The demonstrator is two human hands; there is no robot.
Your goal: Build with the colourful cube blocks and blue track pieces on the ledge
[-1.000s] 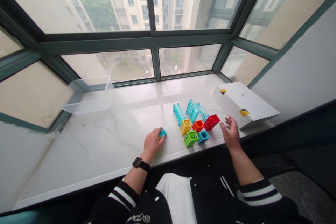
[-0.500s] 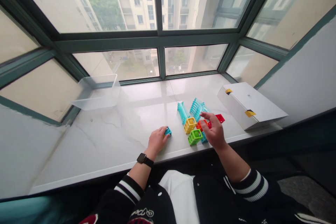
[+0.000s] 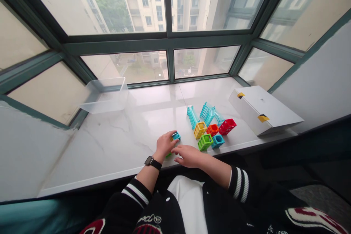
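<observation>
My left hand (image 3: 164,143) is closed around a blue toy block (image 3: 176,136) on the white ledge; a bit of yellow shows beside it, mostly covered by the fingers. Below that palm peeks a green piece (image 3: 168,154), largely hidden. My right hand (image 3: 189,156) is close by, its fingertips near the green piece and its thumb apart from the fingers, with nothing visible in them. To its right stand hollow toy blocks: a green block (image 3: 205,142), a yellow block (image 3: 200,130), an orange block (image 3: 212,129), a second blue block (image 3: 218,141) and a red block (image 3: 227,127).
Translucent blue track pieces (image 3: 193,117) lie behind the blocks. A clear plastic bin (image 3: 105,104) stands at the back left. On the right is a white box (image 3: 267,108) with yellow-and-black tabs. The ledge's front edge (image 3: 109,176) runs before my body, and windows rise behind.
My right hand has moved left from above the orange and red blocks to beside my left hand, uncovering those blocks. The left hand keeps its hold on the blue block.
</observation>
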